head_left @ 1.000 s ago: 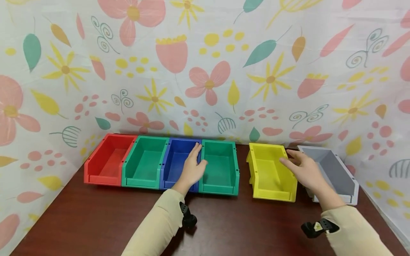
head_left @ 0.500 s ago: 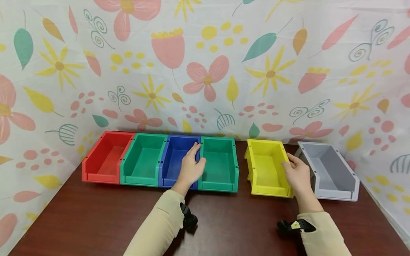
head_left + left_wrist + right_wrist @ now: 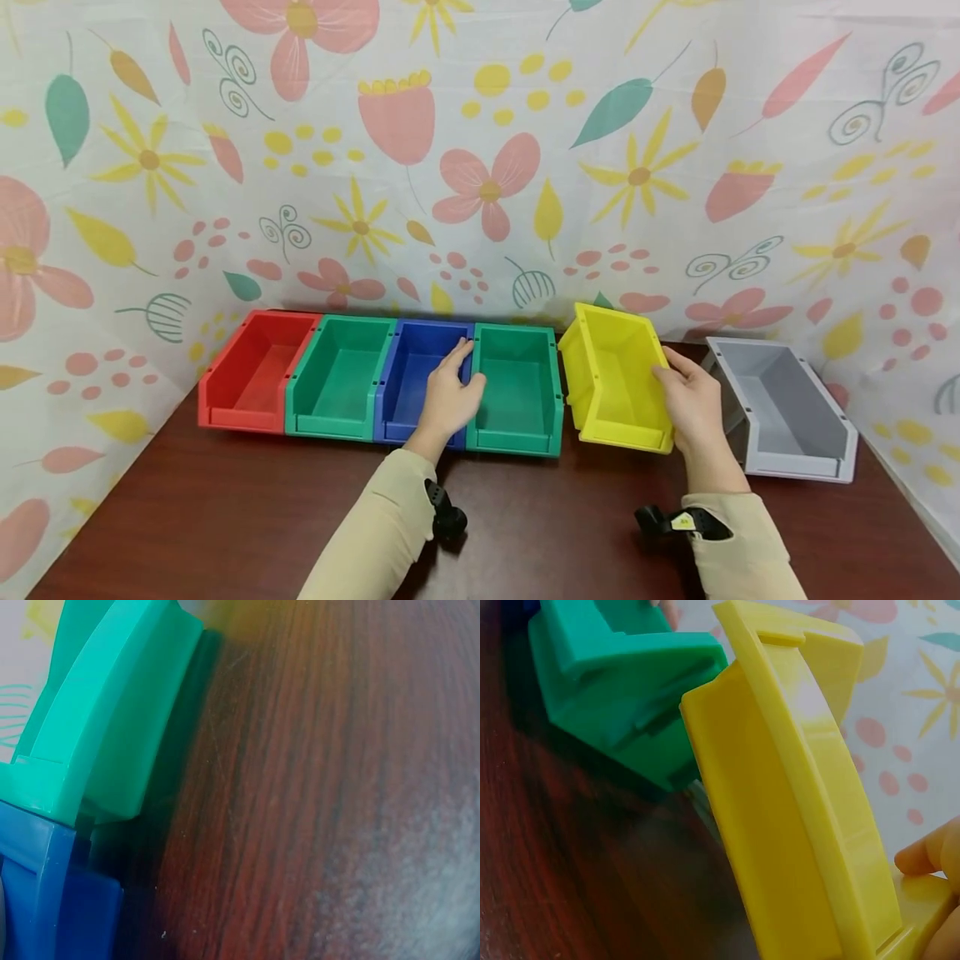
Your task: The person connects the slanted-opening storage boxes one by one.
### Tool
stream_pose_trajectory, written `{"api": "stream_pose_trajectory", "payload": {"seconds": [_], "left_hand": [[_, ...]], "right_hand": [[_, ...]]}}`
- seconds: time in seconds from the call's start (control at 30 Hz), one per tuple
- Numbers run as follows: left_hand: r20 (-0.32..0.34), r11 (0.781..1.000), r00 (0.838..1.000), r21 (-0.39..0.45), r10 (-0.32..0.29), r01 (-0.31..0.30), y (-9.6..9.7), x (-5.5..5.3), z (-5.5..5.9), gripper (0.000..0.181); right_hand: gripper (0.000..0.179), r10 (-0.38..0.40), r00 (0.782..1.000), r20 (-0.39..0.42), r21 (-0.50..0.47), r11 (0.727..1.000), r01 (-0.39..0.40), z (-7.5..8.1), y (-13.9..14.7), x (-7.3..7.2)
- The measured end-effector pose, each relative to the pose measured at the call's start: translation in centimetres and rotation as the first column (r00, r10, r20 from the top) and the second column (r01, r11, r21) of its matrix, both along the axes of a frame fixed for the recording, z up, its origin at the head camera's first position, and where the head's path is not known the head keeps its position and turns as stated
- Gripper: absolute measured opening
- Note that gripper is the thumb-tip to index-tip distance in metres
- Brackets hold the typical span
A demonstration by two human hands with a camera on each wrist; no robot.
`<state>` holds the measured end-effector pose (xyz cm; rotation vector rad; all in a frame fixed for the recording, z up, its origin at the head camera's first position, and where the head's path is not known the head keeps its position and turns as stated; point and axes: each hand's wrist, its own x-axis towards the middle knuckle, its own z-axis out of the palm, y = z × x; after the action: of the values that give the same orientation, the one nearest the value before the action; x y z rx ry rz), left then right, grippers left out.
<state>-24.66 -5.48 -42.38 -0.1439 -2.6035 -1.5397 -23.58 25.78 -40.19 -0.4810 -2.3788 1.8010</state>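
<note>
In the head view, my right hand (image 3: 693, 400) grips the right wall of a yellow storage bin (image 3: 618, 375), thumb over the rim. The bin is tilted, its left side raised, with a narrow gap to the right-hand green bin (image 3: 513, 387). My left hand (image 3: 453, 400) rests over the adjoining walls of the blue bin (image 3: 411, 417) and that green bin, fingers fairly straight, thumb towards the green one. Its contact with the walls is partly hidden. In the right wrist view, the yellow bin (image 3: 780, 795) stands large beside the green bin (image 3: 630, 697).
Further left in the joined row are another green bin (image 3: 337, 387) and a red bin (image 3: 262, 375). A grey bin (image 3: 787, 408) stands apart at the right. All are on a dark brown table (image 3: 225, 508), against a flower-patterned cloth (image 3: 480, 100) behind.
My right hand has come left from near the grey bin, taken hold of the yellow bin's right wall, tilted the bin and brought it closer to the green one. My left hand has stayed put.
</note>
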Motion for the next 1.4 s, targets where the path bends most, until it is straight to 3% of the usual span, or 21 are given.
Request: {"api": "stream_pose_trajectory", "payload": {"seconds": [1.1, 1.27, 1.4], "left_hand": [[0.0, 1.0, 1.0, 0.017, -0.006, 0.006, -0.3, -0.3, -0.1, 0.057], [-0.003, 1.0, 1.0, 0.009, -0.003, 0.003, -0.1, -0.4, -0.1, 0.056], [-0.003, 1.0, 1.0, 0.004, -0.004, 0.004, -0.2, -0.4, 0.0, 0.057]], "right_hand": [[0.055, 0.013, 1.0, 0.02, -0.011, 1.0, -0.013, 1.5, -1.2, 0.4], [0.058, 0.104, 0.995, -0.003, 0.102, 0.989, -0.103, 2.2, -1.1, 1.0], [0.065, 0.214, 0.976, -0.024, 0.214, 0.955, -0.204, 2.9, -1.1, 1.6]]}}
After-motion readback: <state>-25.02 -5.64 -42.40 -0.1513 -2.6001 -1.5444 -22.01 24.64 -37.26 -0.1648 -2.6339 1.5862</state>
